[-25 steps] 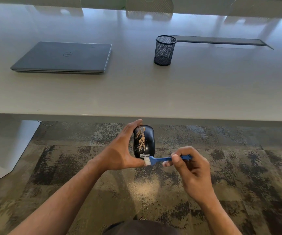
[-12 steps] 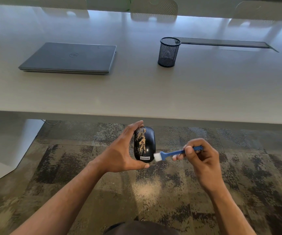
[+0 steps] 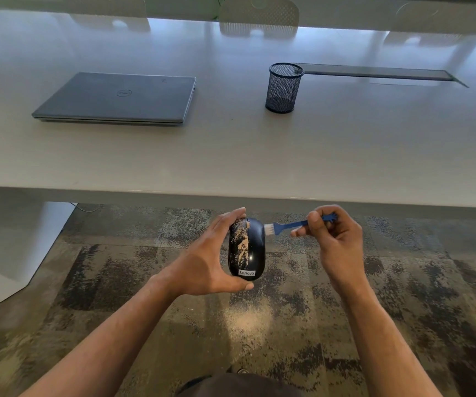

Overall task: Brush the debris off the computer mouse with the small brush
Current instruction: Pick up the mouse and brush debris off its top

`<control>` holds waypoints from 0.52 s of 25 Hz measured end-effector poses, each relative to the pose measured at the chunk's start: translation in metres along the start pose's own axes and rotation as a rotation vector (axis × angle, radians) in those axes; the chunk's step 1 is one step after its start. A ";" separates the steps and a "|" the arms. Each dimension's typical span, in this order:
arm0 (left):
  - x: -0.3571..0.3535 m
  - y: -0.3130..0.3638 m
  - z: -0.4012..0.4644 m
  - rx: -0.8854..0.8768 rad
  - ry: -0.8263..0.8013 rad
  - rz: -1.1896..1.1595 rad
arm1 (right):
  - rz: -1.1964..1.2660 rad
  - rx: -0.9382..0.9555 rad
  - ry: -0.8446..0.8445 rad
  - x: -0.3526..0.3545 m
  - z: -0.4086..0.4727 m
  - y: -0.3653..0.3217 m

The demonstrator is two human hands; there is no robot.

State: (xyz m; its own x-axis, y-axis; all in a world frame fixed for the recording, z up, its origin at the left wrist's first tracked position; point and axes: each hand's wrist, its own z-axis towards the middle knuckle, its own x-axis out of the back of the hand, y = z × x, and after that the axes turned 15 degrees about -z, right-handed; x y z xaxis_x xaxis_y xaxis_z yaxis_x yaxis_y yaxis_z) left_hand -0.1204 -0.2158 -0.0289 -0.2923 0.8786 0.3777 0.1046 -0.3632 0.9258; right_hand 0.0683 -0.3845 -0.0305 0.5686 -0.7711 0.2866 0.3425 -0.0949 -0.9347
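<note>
At the lower centre of the frame, below the edge of the pale grey table (image 3: 231, 156), we are cradling the glossy black oval computer mouse (image 3: 247, 249) in our left hand (image 3: 206, 263), fingers wrapped around its left side. Our right hand (image 3: 335, 239) is pinching the small blue plastic brush (image 3: 291, 224), its white bristles touching the mouse's upper right edge. Tan debris (image 3: 241, 246) is clinging to the left half, so we are judging that short, light strokes leftward and downward would serve best.

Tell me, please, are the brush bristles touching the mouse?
Touching: the head view shows the brush's white bristles pressed against the upper right edge of the mouse, no gap.
</note>
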 end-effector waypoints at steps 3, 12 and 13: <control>-0.001 0.001 -0.001 0.000 0.007 -0.009 | 0.049 0.056 -0.004 0.001 -0.006 -0.007; -0.002 -0.001 -0.001 -0.005 0.016 -0.026 | 0.037 0.115 -0.046 0.005 -0.026 -0.014; -0.003 -0.001 -0.001 -0.006 0.015 -0.023 | 0.039 0.116 -0.022 0.006 -0.026 -0.015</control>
State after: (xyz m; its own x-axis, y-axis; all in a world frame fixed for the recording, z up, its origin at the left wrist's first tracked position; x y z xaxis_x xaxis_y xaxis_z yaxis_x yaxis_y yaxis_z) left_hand -0.1210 -0.2184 -0.0314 -0.3089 0.8821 0.3558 0.0916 -0.3447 0.9342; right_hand 0.0471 -0.4040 -0.0207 0.5994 -0.7583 0.2562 0.4031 0.0095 -0.9151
